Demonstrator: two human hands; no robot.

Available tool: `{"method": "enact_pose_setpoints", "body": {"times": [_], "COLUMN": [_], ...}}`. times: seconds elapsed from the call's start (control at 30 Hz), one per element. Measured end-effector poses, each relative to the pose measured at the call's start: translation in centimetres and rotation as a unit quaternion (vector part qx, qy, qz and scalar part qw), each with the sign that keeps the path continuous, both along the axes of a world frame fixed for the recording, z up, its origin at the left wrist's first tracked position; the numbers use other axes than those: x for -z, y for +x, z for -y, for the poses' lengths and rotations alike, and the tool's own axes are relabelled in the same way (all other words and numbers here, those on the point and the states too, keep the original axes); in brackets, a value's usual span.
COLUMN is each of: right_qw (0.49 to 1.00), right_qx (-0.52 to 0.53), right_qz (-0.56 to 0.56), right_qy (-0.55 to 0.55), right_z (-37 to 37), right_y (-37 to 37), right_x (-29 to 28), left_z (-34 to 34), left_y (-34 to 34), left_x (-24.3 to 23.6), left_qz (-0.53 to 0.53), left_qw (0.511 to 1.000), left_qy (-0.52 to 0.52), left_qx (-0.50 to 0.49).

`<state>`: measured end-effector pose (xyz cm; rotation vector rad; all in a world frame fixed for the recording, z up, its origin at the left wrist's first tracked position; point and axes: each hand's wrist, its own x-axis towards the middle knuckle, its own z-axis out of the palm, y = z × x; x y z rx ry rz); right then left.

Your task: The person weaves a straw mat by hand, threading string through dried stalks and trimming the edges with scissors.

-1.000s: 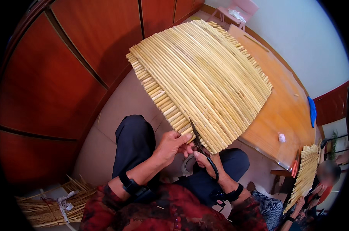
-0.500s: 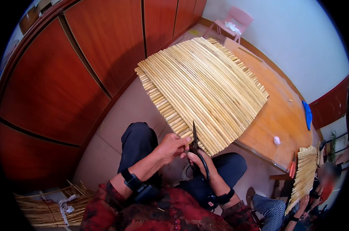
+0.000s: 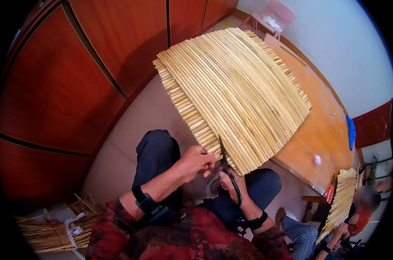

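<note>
A large mat of straw-coloured reeds (image 3: 244, 95), laid side by side, stretches from my lap over the near edge of the table. Layers of reeds running crosswise stick out along its left side. At the mat's near left corner, my left hand (image 3: 193, 164) pinches the reed ends between thumb and fingers. My right hand (image 3: 236, 184) is closed around the handles of dark scissors (image 3: 223, 149), whose blades point up and lie against the mat's near edge beside my left fingertips. Whether something sits between the blades is too small to tell.
On the wooden table (image 3: 298, 145) lie a pale ball of thread (image 3: 317, 160), a blue item (image 3: 351, 133) and an orange-handled tool (image 3: 330, 191). Another person at right holds a smaller reed mat (image 3: 338, 203). A tied reed bundle (image 3: 53, 236) lies lower left. Red-brown cabinets (image 3: 53, 91) line the left.
The mat's far end appears higher and slightly right in view. Both hands and the scissors have shifted a little to the right, keeping their holds. The surroundings have shifted slightly too.
</note>
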<state>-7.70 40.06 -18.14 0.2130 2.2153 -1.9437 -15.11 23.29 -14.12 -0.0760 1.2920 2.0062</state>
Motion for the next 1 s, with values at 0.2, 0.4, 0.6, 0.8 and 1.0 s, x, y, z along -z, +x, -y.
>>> {"method": "enact_pose_setpoints", "body": {"times": [0.2,0.4,0.6,0.8,1.0], "right_qw": [0.999,0.996,0.99,0.916,0.841], "right_qx": [-0.008,-0.049,-0.139,0.013,0.105], "right_qz": [-0.035,0.048,0.034,-0.255,-0.334], "right_qy": [0.025,-0.065,-0.008,0.309,0.412], "right_z": [0.1,-0.4,-1.7,-2.0,-3.8], "right_y": [1.4,1.6,5.1,7.4,-3.9], "right_x": [-0.9,-2.7,-2.1,-13.2,-15.1], "left_z": [0.5,0.9,2.1,1.4,-2.5], "left_y": [-0.6,-0.1,-0.6,-2.0,-2.9], "left_x": [0.6,1.2,2.4,0.6,0.8], "left_qz": [-0.005,-0.028,-0.267,0.075,-0.033], "left_qw": [1.0,0.999,0.959,0.971,0.939], "left_qy": [0.014,0.013,-0.079,0.193,0.227], "left_qx": [0.024,0.012,0.055,-0.116,-0.256]}}
